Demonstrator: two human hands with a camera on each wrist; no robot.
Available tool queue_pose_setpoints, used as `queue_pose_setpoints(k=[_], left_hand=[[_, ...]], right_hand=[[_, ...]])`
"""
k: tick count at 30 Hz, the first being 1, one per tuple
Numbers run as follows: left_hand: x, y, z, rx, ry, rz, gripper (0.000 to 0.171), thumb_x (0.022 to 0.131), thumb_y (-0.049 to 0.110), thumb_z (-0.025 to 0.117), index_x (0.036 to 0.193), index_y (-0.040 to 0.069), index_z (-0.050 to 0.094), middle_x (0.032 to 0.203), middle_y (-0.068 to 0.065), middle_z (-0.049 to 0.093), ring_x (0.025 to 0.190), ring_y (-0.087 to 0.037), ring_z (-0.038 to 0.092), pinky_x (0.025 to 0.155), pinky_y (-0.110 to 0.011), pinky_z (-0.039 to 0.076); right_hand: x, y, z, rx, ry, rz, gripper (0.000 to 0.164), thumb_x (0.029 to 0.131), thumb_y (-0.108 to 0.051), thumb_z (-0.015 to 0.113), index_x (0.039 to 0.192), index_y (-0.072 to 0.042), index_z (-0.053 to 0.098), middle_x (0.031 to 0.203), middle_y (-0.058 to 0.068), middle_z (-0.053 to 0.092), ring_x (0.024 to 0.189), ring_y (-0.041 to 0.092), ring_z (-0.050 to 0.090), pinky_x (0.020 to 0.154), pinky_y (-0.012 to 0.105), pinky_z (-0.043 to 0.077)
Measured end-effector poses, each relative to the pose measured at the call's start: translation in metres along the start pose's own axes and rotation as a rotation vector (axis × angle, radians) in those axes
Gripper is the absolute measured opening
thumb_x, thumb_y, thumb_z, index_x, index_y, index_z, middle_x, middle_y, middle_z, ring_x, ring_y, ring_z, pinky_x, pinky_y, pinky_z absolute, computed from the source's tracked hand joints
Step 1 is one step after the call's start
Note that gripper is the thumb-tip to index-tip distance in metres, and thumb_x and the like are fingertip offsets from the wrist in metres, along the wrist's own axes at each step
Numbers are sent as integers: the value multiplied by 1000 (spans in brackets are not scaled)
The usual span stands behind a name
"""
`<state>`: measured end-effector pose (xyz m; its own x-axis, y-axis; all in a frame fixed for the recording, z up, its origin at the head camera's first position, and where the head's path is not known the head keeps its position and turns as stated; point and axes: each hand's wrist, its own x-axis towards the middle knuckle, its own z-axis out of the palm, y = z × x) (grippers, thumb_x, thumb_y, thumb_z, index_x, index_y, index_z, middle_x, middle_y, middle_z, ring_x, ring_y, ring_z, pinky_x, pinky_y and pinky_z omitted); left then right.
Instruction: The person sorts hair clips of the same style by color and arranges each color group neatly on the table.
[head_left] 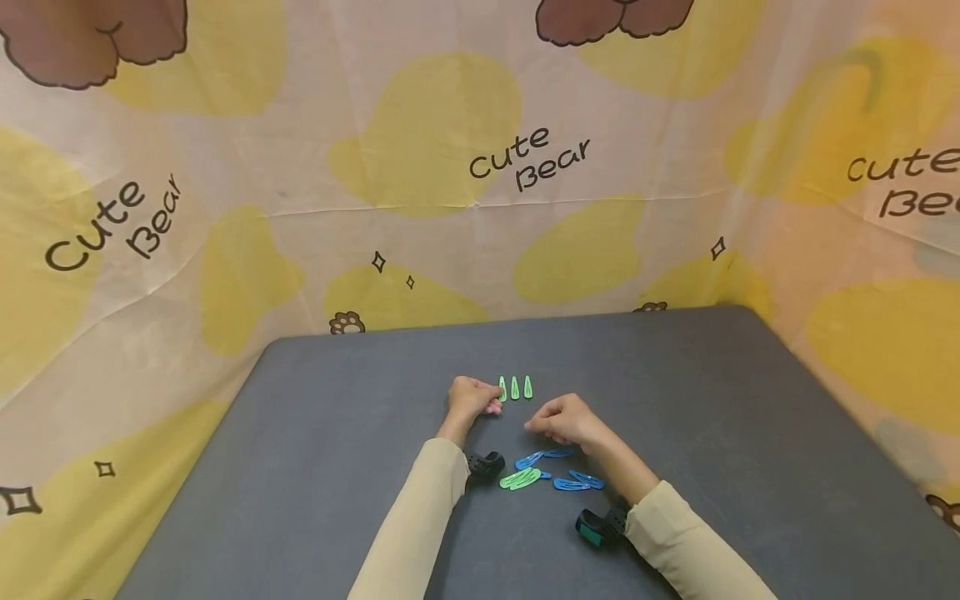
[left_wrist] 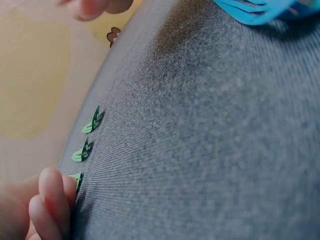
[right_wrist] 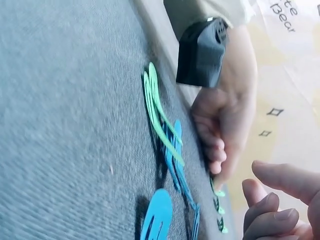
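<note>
Three green snap hair clips stand in a row toward the back of the table. My left hand [head_left: 474, 397] pinches the leftmost green hair clip [head_left: 502, 382] at the table surface, its fingers covering part of it in the left wrist view. Beside it lie the middle green clip [head_left: 515, 388] and the right one [head_left: 528, 387]. My right hand [head_left: 567, 418] hovers empty to the right, fingers loosely bent, just beyond a loose group of clips. That group has two overlapping green clips [head_left: 521, 479] and several blue clips [head_left: 572, 484].
Grey cloth covers the table [head_left: 360, 433]. A patterned curtain [head_left: 420, 167] hangs behind it and at the sides. Black wrist cameras sit on both wrists, the left one [head_left: 486, 464] close to the loose clips.
</note>
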<state>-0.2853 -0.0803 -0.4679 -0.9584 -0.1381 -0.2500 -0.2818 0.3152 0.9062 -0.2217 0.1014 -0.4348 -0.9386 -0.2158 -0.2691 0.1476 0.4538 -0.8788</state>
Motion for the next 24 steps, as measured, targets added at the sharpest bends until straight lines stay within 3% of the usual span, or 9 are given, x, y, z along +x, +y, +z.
queue_pose_setpoints(k=[12,24], left_hand=[[-1,1,-1,11,-4,4,14,80,8,73,81,-6,72,43,6,56,34,0,53,39,-14,42],[-3,2,-1,14,-7,22,15,80,8,73,81,-6,72,43,7,55,35,1,52,40,-14,42]], right_hand=[[-16,2,1,-26,-123,-91,17,83,-13,71,85,4,72,55,-8,47,47,5,36,48,22,32],[-23,9,4,-34,-176,-153,13,78,-6,74,82,6,72,57,-9,54,48,4,37,48,21,31]])
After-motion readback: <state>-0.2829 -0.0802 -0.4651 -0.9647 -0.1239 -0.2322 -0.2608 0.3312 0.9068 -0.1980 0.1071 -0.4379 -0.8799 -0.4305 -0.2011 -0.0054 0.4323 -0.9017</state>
